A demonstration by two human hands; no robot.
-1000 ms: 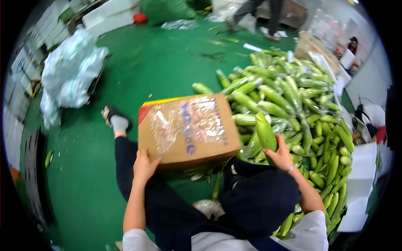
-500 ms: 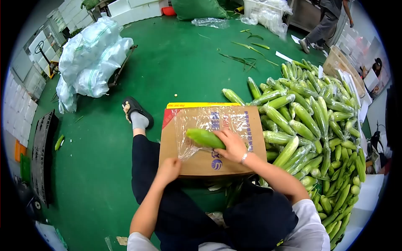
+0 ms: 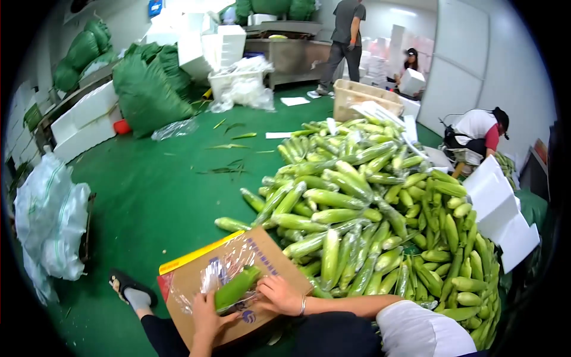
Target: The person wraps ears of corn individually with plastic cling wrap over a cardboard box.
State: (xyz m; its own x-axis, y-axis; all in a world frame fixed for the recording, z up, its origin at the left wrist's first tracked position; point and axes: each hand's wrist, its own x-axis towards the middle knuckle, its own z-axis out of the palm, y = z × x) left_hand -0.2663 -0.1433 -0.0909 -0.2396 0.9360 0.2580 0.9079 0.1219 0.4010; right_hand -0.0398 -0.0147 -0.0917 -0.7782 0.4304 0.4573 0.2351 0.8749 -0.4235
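Observation:
A green ear of corn (image 3: 237, 289) in its husk lies on a sheet of clear plastic film (image 3: 221, 269), on top of a cardboard box (image 3: 193, 303). My left hand (image 3: 208, 316) is closed around the lower left end of the corn. At the other side, my right hand (image 3: 281, 296) is beside the corn's upper end, its fingers bent and pinching at the film's edge. Just past the box spreads a large pile of corn ears (image 3: 333, 215), many of them wrapped in clear film.
White-blue bundled sacks (image 3: 50, 220) stand on a cart at left. Green sacks (image 3: 148, 89), a beige crate (image 3: 363, 98) and foam boxes (image 3: 214, 47) are at the back. One person (image 3: 345, 41) walks there; two others are at right. Loose husk leaves (image 3: 229, 146) lie on the floor.
The view has swung right. The corn, held above the film by my right hand before, is now down on it. My left hand has moved from the film's corner to the corn.

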